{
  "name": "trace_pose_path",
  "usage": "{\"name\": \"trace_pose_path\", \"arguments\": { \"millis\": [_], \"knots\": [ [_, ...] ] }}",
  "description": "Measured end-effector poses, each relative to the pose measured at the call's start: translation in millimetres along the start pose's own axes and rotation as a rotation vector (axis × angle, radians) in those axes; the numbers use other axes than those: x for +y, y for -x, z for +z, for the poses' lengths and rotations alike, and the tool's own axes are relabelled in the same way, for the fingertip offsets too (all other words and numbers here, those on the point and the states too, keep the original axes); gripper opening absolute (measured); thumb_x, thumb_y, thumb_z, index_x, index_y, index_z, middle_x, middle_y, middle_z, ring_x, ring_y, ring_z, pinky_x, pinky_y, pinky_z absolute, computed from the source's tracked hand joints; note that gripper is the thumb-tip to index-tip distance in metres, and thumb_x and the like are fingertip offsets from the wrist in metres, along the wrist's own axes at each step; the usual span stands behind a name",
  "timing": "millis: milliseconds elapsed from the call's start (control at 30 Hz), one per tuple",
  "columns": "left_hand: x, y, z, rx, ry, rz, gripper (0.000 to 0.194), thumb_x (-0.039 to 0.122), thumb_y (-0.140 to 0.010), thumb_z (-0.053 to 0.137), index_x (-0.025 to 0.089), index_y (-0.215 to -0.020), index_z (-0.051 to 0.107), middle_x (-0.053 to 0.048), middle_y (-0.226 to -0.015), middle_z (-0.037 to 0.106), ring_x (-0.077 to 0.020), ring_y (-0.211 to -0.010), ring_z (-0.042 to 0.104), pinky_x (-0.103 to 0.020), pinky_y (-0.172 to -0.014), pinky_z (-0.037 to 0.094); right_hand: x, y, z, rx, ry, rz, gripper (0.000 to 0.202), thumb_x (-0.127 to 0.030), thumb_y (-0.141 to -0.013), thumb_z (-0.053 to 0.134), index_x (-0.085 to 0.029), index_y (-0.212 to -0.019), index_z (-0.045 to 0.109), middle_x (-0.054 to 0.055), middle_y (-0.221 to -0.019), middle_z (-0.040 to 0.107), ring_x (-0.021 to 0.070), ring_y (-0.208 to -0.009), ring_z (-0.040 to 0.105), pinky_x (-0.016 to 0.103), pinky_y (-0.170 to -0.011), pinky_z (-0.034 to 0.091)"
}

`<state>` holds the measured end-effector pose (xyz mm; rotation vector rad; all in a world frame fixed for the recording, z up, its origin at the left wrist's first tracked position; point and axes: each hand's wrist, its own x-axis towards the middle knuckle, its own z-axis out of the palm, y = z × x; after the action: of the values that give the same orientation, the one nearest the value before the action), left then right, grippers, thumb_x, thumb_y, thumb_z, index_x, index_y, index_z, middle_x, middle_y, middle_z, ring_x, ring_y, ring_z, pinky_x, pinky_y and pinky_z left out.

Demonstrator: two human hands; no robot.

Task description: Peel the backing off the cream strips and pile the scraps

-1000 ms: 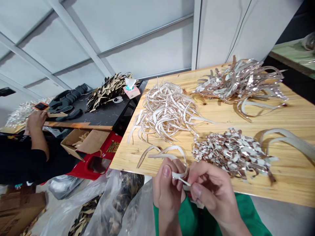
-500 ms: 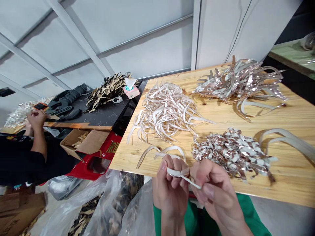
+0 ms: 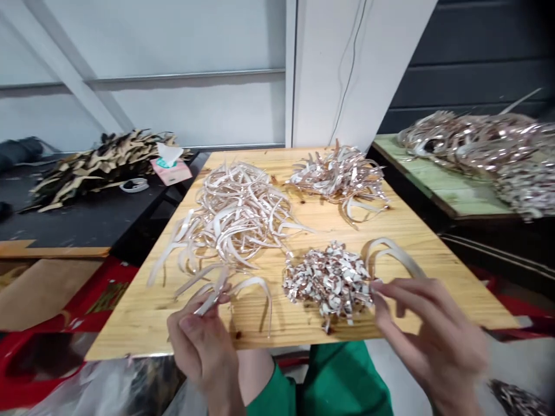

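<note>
Strip [image 3: 215,293] at seven o'clock over the counter [image 3: 143,329]: the left hand [image 3: 203,341] has it pinched in a closed grip. At four o'clock, the right hand [image 3: 429,323] has its grip nearly closed beside the short pieces [image 3: 332,280]; whether it holds any, I cannot tell. Work looks partway: short pieces heaped at five o'clock, long strips [image 3: 238,214] plentiful at ten.

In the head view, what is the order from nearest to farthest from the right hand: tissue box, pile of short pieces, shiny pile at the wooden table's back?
1. Pile of short pieces: just left of the right hand.
2. Shiny pile: back on the wooden table.
3. Tissue box: left, on the black table.
</note>
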<state>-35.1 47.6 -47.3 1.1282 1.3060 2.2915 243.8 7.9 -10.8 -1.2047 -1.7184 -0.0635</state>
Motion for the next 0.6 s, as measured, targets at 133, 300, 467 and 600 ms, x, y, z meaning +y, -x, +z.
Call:
{"name": "trace_pose_path", "arguments": {
  "millis": [133,300,467,600],
  "knots": [
    [-9.0,1.3,-4.1,-0.143,-0.524,-0.021,0.035,0.048,-0.110,0.053,0.020,-0.108,0.072,-0.009,-0.110,0.078,-0.0286,-0.111,0.073,-0.045,-0.105,0.054,10.7,-9.6,6.3,-0.164,0.035,-0.188,0.047,0.004,-0.093,0.069,-0.019,-0.133,0.070,0.010,-0.107,0.070,0.0233,-0.094,0.066,0.035,-0.077,0.057],
    [-3.1,1.2,-2.3,-0.191,-0.534,-0.092,0.033,0.051,-0.105,0.061,0.019,-0.106,0.071,-0.008,-0.110,0.077,-0.0292,-0.111,0.071,-0.044,-0.106,0.053,4.4,-8.1,-16.2,-0.326,-0.046,-0.112,0.042,-0.008,-0.095,0.066,-0.019,-0.135,0.071,0.013,-0.119,0.072,0.0263,-0.105,0.070,0.039,-0.087,0.061],
    [-26.5,-6.2,-1.2,-0.100,-0.316,-0.113,0.036,0.046,-0.082,0.087,0.023,-0.100,0.066,-0.004,-0.101,0.070,-0.0303,-0.102,0.070,-0.053,-0.111,0.052,36.7,-9.5,-58.9,-0.125,0.054,0.226,0.018,-0.022,-0.101,0.063,-0.024,-0.114,0.076,0.010,-0.111,0.075,0.0233,-0.092,0.073,0.031,-0.069,0.058],
    [-49.7,-7.0,-9.8,-0.050,-0.267,0.037,0.037,0.046,-0.070,0.094,0.026,-0.093,0.072,-0.001,-0.096,0.067,-0.0293,-0.100,0.065,-0.054,-0.126,0.037,80.4,-4.0,-68.1,-0.270,0.395,0.634,0.018,-0.040,-0.093,0.073,-0.023,-0.087,0.074,0.003,-0.075,0.073,0.0221,-0.061,0.066,0.032,-0.055,0.046]
  ]
}}
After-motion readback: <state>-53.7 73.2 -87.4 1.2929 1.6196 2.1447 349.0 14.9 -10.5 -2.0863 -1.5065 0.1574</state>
